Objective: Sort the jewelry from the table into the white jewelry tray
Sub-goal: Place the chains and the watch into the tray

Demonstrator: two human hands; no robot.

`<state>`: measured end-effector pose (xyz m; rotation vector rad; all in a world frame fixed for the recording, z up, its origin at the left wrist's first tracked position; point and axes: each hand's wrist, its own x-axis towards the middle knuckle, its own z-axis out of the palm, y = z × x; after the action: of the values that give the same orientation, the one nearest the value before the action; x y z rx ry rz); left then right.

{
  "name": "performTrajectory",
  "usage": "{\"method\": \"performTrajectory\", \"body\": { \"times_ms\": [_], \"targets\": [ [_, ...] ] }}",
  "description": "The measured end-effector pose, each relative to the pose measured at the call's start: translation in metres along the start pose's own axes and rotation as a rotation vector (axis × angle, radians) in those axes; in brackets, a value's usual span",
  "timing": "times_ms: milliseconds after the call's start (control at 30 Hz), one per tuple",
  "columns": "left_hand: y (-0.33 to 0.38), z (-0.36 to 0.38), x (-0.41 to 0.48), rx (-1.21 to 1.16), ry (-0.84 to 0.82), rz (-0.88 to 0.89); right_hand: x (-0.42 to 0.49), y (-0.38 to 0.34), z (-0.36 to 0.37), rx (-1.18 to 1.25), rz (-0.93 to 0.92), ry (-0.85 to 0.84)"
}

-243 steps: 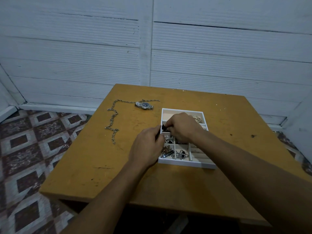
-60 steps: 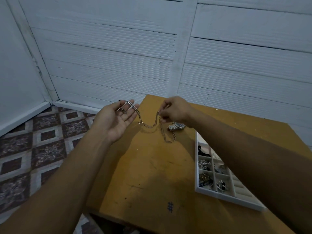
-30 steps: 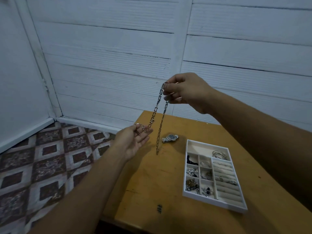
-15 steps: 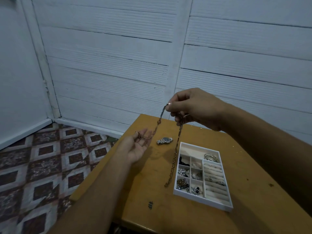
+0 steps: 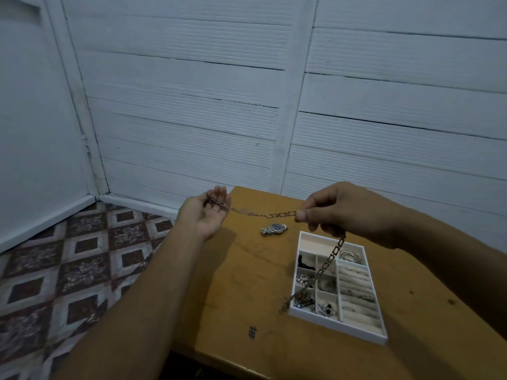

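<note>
A black hash sign "#" [image 5: 252, 332] on the wooden table [image 5: 247, 270].

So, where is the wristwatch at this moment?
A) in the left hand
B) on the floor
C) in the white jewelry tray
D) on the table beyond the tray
D: the wristwatch lies on the wooden table just past the far end of the white jewelry tray, outside it.

White tray [image 5: 337, 326], ochre table [image 5: 247, 283], silver watch [image 5: 274, 229], maroon-and-grey diamond-patterned floor tiles [image 5: 82, 270], white ribbed wall [image 5: 192, 105].
</note>
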<state>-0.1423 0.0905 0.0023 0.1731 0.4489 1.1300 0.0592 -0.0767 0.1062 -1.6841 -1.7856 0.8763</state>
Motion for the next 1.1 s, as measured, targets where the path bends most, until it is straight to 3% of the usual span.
{"method": "performTrajectory", "body": {
  "times_ms": [433, 633, 800, 1100],
  "targets": [
    [-0.059, 0.038, -0.042, 0.656, -0.334, -0.072, 0.031, -0.024, -0.004, -0.148, -0.112, 0.164],
    [-0.075, 0.033, -0.051, 0.648, -0.393, -0.188, 0.048, -0.021, -0.004, -0.221, -0.113, 0.259],
    [-0.078, 0.026, -0.055, 0.490, -0.380, -0.263, 0.055, -0.012, -0.002, -0.285, -0.090, 0.294],
    [-0.082, 0.018, -0.055, 0.588, -0.355, -0.191, 0.061, -0.003, 0.005, -0.337, -0.070, 0.272]
  ]
}}
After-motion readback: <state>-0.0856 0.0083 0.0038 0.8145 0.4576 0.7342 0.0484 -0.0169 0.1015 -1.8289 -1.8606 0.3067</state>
